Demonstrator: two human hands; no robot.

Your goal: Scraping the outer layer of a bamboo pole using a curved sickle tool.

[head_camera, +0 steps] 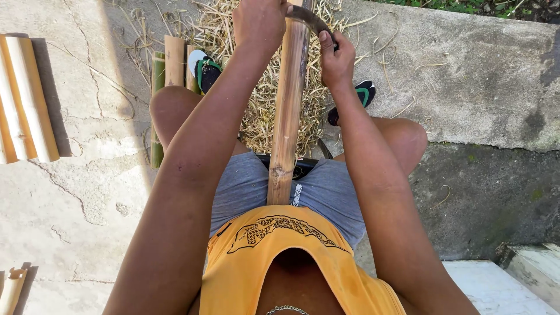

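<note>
a seated person braced a bamboo pole [287, 111] against the lap; left hand [258, 22] and right hand [336, 58] each gripped a curved blade [311, 18], which might slip toward the knees.

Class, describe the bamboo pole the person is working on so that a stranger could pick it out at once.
Start at the seated person's lap: a tan bamboo pole rises from the grey shorts toward the heap of shavings. Both hands work a curved blade at its far end. Unlike the split pieces lying on the concrete, it is whole and round.
</note>
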